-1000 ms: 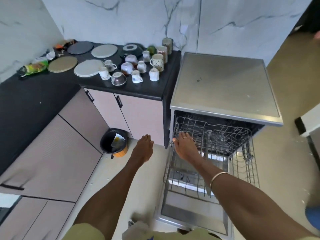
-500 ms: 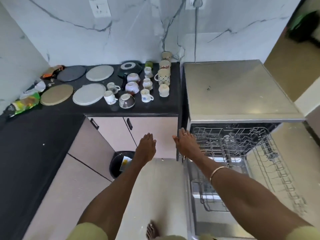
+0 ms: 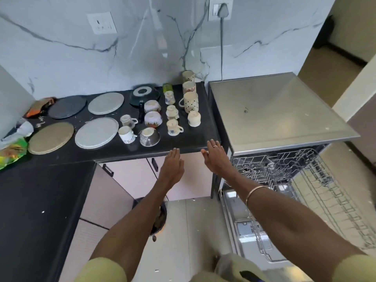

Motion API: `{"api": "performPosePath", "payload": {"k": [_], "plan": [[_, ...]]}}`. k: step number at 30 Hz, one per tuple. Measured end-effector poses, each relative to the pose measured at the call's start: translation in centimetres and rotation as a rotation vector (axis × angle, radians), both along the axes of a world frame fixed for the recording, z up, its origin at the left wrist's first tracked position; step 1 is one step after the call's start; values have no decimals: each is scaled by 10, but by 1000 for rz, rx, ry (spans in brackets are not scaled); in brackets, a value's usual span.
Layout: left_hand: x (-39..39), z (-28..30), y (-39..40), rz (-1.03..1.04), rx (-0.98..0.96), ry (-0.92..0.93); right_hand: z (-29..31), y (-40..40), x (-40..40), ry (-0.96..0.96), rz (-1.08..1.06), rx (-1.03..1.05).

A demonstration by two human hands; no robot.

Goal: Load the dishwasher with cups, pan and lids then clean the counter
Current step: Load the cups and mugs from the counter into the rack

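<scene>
Both hands empty, fingers straight. Left hand (image 3: 172, 163) at the front edge of the black table (image 3: 61, 190); right hand (image 3: 216, 154) beside it, fingertips just over the table's corner next to the dishwasher (image 3: 280, 110). Neither touches a dish.

Dishwasher door down, upper rack (image 3: 289, 171) pulled out, nothing loaded that I can see. Everything is on the table: a cluster of upturned cups, the nearest a patterned bowl-cup (image 3: 149, 136) and a small handled cup (image 3: 173, 127); taller mugs (image 3: 190, 102) behind, toward the wall. Pan (image 3: 144, 94) sits at the back, its handle pointing forward among the cups. Four round lids (image 3: 96, 132) lie flat to the left. Wrappers (image 3: 12, 149) and crumbs at the far left.

Judgement: reach for first cups is starting. Risks:
- Cups stand close together; a hand going for a rear mug may knock the front ones over or off the edge.
- Lifting the pan first could sweep its handle through neighbouring cups.
- Flat lids offer no grip; sliding one to the edge may drop it.
- Open door sits low beside the feet, a trip hazard while carrying.
</scene>
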State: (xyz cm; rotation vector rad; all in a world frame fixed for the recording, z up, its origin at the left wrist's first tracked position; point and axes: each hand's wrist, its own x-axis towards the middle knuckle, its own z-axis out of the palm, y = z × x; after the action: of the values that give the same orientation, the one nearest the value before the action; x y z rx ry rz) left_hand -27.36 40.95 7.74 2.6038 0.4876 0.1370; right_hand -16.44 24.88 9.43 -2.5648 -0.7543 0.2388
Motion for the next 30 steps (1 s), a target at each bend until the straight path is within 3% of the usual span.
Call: {"api": "performPosePath", "payload": {"k": [13, 20, 30], "plan": [[122, 18, 76, 101, 155, -325, 12, 64, 135, -13, -52, 149], [161, 15, 108, 131, 230, -126, 11, 99, 170, 21, -89, 177], [171, 8, 135, 4, 67, 194, -13, 139, 181, 189, -28, 55]]}}
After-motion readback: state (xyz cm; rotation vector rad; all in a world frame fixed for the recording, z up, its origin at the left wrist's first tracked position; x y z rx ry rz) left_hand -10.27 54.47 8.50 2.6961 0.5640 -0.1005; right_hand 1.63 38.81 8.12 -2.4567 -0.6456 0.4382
